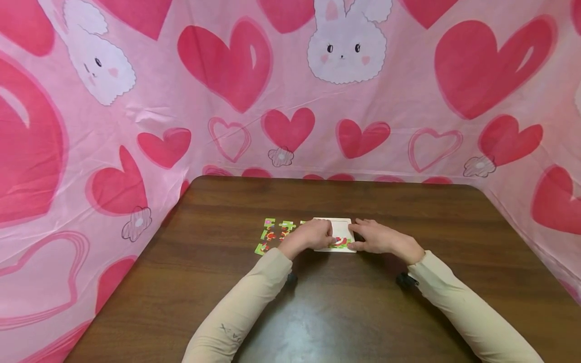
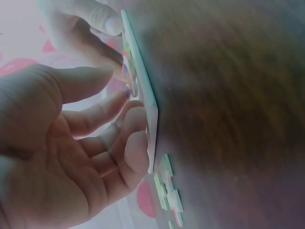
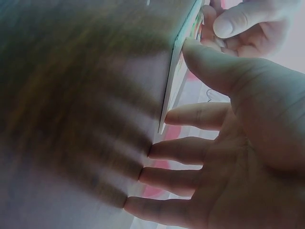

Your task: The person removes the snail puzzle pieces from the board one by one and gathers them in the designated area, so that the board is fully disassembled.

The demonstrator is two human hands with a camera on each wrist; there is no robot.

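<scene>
A shallow white puzzle tray (image 1: 340, 225) lies on the table between my hands, with colourful jigsaw pieces (image 1: 341, 243) along its near side. My left hand (image 1: 313, 234) bends over the tray's left part. In the left wrist view, its index fingertip touches a slightly tilted puzzle piece (image 2: 133, 81), the thumb stands apart, and other fingers rest at the tray edge. At the tray's right side is my right hand (image 1: 378, 237). Its thumb (image 3: 205, 59) touches the near edge, the index finger (image 3: 190, 116) meets the far side, and the other straight fingers reach down to the tabletop.
Several loose jigsaw pieces (image 1: 270, 235) lie left of the tray, partly hidden by the left hand and forearm. The brown wooden table (image 1: 345, 312) stretches around them. A pink cloth with hearts and rabbits (image 1: 290, 91) hangs behind the table and at both sides.
</scene>
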